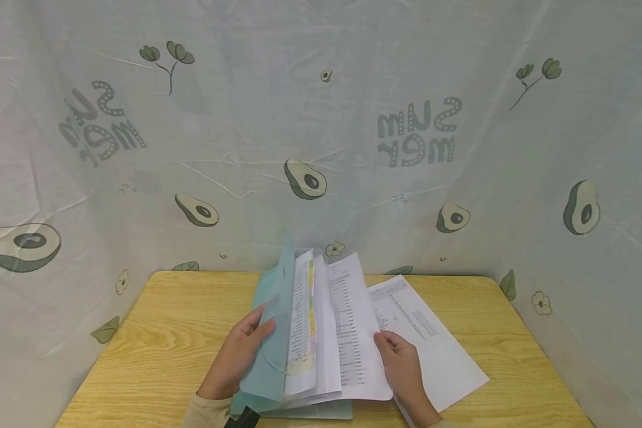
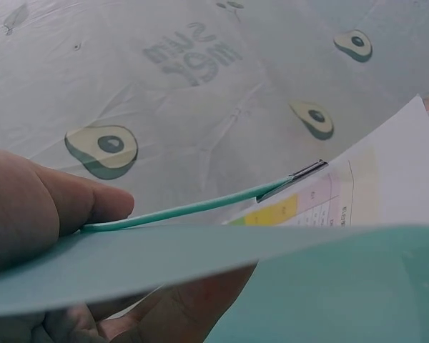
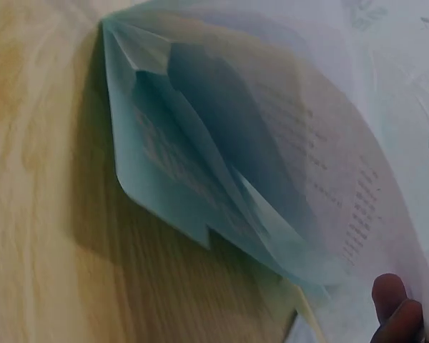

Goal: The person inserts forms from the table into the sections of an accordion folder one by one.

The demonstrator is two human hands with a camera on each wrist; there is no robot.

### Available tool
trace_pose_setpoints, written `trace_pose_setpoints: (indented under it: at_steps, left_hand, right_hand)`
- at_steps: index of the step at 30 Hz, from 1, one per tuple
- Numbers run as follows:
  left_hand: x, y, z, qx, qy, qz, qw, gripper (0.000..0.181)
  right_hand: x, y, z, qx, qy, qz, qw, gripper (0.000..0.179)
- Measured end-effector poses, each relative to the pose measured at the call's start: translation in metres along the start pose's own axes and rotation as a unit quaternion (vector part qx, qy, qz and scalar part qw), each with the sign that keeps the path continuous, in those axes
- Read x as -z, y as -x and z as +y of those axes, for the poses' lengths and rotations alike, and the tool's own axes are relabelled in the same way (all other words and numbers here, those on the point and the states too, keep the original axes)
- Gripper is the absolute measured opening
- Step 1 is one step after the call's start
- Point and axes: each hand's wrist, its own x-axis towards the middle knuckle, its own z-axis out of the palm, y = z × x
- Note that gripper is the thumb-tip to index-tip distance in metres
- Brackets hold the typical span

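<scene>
My left hand [image 1: 238,356] grips the light teal cover of a file folder [image 1: 273,362], thumb on one side and fingers on the other. In the left wrist view a teal cord [image 2: 193,208] runs from near the thumb to a dark metal end by a sheet with coloured cells [image 2: 272,212]. Several papers stand fanned inside the folder. My right hand [image 1: 405,370] pinches the right edge of a printed sheet [image 1: 353,333]. The right wrist view shows that sheet curving above a teal folder pocket [image 3: 171,164], with fingertips [image 3: 390,296] at the edge.
A loose printed sheet [image 1: 449,368] lies on the wooden table [image 1: 182,321], right of the folder and partly behind my right hand. A pale curtain [image 1: 246,119] with avocado prints hangs along the table's back and sides.
</scene>
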Motion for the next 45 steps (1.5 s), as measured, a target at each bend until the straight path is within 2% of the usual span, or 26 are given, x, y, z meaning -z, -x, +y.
trace_pose_setpoints:
  at_steps: [8,13,19,25,30,38,45]
  left_hand:
    - [-0.002,0.0,-0.001,0.009,0.005,-0.011,0.9999,0.057]
    - [-0.004,-0.001,-0.003,0.01,0.009,-0.013,0.9998,0.056]
    - [-0.004,-0.002,-0.004,0.003,0.002,-0.011,0.9999,0.056]
    - [-0.002,-0.001,-0.001,0.009,0.003,-0.004,1.0,0.057]
    - [-0.002,0.001,0.003,0.008,0.003,0.004,1.0,0.057]
    - [0.0,0.001,0.003,0.001,0.008,0.005,1.0,0.055]
    - [0.0,0.001,0.003,-0.002,0.01,0.005,0.9999,0.055]
  right_hand:
    - [-0.02,0.005,0.004,0.019,0.002,-0.037,0.9992,0.031]
    - [-0.025,0.007,0.006,0.014,-0.015,-0.061,0.9979,0.03]
    - [-0.019,0.006,0.005,0.012,0.004,-0.08,0.9967,0.03]
    - [-0.003,0.006,0.002,-0.03,-0.036,-0.095,0.9943,0.024]
    - [0.004,0.009,-0.001,-0.047,-0.033,-0.114,0.9918,0.024]
    - [-0.003,0.01,-0.003,-0.04,-0.006,-0.122,0.9917,0.021]
    - [-0.01,0.009,-0.005,-0.029,-0.017,-0.155,0.9873,0.023]
